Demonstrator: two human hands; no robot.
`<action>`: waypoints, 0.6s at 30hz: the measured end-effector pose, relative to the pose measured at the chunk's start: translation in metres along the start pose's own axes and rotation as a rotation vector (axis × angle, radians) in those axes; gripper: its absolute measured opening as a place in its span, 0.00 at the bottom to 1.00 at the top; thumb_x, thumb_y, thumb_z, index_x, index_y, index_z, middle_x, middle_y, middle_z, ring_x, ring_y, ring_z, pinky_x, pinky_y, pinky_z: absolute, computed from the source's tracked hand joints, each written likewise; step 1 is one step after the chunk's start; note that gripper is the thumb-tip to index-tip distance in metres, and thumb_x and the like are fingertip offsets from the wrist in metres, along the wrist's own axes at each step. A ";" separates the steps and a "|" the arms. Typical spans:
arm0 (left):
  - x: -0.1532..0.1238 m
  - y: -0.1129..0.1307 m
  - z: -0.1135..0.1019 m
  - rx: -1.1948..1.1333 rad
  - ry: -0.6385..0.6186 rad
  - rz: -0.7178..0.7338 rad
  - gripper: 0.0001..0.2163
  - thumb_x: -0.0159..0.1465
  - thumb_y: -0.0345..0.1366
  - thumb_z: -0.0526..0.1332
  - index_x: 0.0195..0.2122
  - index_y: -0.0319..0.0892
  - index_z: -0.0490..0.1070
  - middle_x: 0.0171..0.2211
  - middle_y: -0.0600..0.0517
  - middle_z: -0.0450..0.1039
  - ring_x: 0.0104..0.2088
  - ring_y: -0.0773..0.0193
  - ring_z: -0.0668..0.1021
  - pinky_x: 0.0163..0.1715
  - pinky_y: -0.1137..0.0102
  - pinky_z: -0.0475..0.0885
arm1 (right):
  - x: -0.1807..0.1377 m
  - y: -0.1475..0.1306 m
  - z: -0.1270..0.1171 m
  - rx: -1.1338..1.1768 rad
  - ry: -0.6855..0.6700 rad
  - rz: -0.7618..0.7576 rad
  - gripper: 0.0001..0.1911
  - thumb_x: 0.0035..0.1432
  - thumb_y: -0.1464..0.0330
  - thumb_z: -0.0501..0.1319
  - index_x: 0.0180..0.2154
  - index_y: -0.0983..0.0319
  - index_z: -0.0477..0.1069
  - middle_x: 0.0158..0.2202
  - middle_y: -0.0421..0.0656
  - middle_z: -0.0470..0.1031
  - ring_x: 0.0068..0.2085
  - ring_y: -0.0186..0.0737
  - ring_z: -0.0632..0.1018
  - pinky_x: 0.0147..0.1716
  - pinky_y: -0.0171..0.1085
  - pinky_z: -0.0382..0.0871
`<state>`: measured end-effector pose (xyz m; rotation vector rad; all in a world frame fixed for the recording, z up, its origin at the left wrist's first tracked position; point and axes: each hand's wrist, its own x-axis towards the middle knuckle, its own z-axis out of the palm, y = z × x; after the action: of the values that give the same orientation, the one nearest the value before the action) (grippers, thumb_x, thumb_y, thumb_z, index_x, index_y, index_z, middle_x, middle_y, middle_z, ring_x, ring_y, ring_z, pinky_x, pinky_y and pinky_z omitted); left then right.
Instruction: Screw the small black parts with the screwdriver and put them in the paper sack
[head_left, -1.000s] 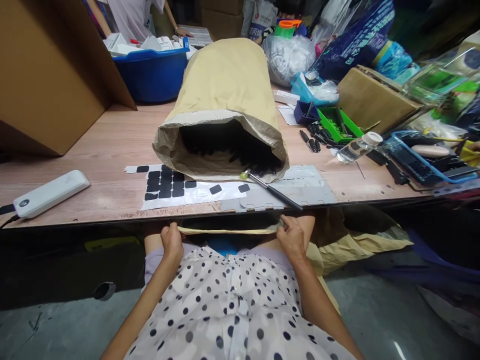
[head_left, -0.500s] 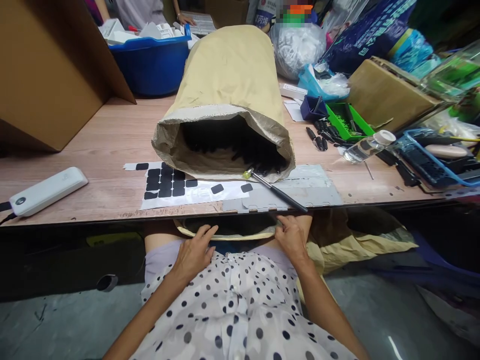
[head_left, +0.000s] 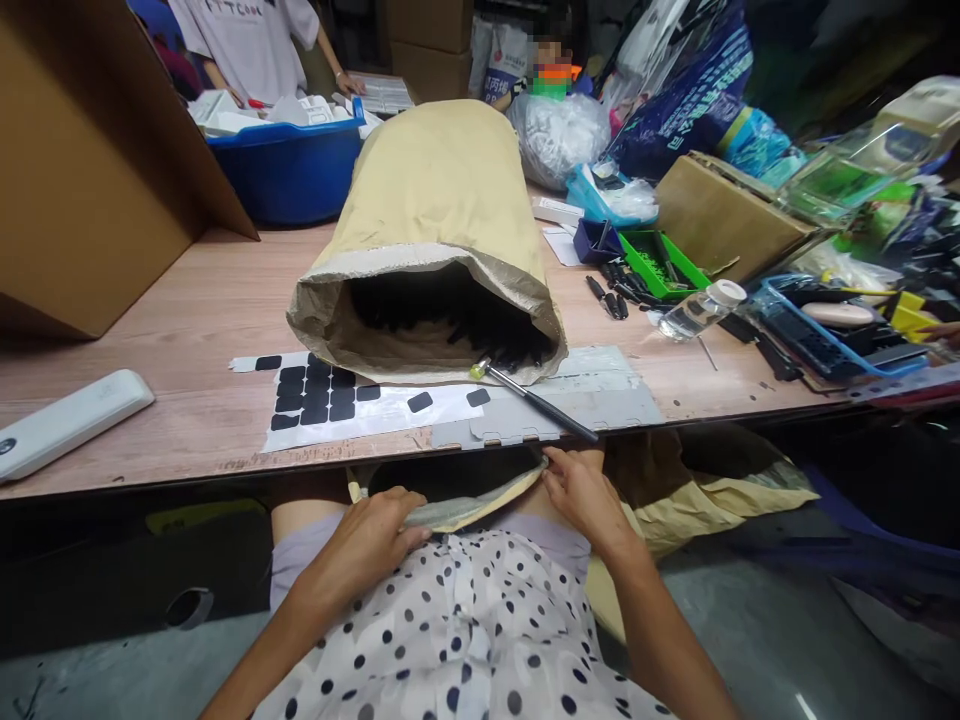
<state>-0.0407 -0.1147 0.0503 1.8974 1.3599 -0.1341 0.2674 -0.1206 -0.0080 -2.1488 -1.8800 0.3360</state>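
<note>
Below the table edge, a tan paper sack [head_left: 480,497] lies open on my lap. My left hand [head_left: 367,545] rests on its near rim, fingers curled over the folded edge. My right hand [head_left: 581,495] pinches the rim at the right corner. On the table above lies a big tan sack [head_left: 439,215] on its side, mouth toward me, with dark parts inside. A thin black rod with a yellow-green tip [head_left: 534,400] lies at its mouth, beside a white sheet of black pads [head_left: 337,395].
A white power bank [head_left: 64,422] lies at the left of the wooden table [head_left: 202,300]. A cardboard box [head_left: 90,170] and blue tub [head_left: 289,165] stand behind. Green tray [head_left: 667,262], clear bottle [head_left: 701,310] and blue basket [head_left: 825,335] crowd the right. A person stands at the far side.
My left hand let go of the sack's left corner, slid toward the middle and now presses the near rim down. My right hand kept its pinch on the right corner.
</note>
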 end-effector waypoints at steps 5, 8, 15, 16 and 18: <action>0.051 0.030 -0.052 -0.149 0.288 0.111 0.15 0.68 0.43 0.56 0.49 0.47 0.77 0.39 0.51 0.81 0.38 0.58 0.80 0.40 0.67 0.73 | 0.031 -0.022 -0.032 0.032 0.173 -0.127 0.12 0.62 0.64 0.58 0.43 0.56 0.79 0.31 0.42 0.78 0.32 0.41 0.76 0.33 0.37 0.66; 0.113 0.047 -0.077 -0.074 0.565 0.086 0.14 0.66 0.38 0.58 0.50 0.45 0.77 0.41 0.49 0.80 0.43 0.57 0.80 0.45 0.67 0.72 | 0.058 -0.034 -0.022 -0.047 0.354 -0.245 0.12 0.62 0.64 0.58 0.43 0.60 0.78 0.37 0.47 0.77 0.39 0.45 0.74 0.38 0.39 0.66; 0.207 0.060 -0.101 0.037 0.597 -0.150 0.14 0.63 0.35 0.62 0.49 0.44 0.77 0.54 0.42 0.74 0.53 0.49 0.77 0.48 0.64 0.72 | 0.071 -0.036 0.021 -0.157 0.532 -0.232 0.10 0.64 0.65 0.57 0.42 0.59 0.76 0.38 0.48 0.73 0.38 0.45 0.69 0.37 0.40 0.59; 0.209 0.057 -0.101 0.051 0.602 -0.136 0.13 0.63 0.35 0.62 0.48 0.44 0.77 0.55 0.42 0.74 0.53 0.49 0.77 0.49 0.64 0.72 | 0.070 -0.036 0.022 -0.152 0.533 -0.233 0.10 0.64 0.66 0.57 0.42 0.59 0.76 0.38 0.47 0.73 0.39 0.45 0.69 0.37 0.41 0.59; 0.206 0.047 -0.099 0.046 0.604 -0.116 0.12 0.62 0.33 0.61 0.47 0.44 0.77 0.51 0.42 0.76 0.51 0.49 0.77 0.47 0.63 0.72 | 0.068 -0.036 0.022 -0.135 0.519 -0.239 0.09 0.64 0.66 0.58 0.42 0.59 0.76 0.39 0.47 0.73 0.39 0.45 0.69 0.38 0.41 0.59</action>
<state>0.0520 0.0993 0.0412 1.9796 1.8726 0.3854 0.2357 -0.0473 -0.0160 -1.8205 -1.8485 -0.3723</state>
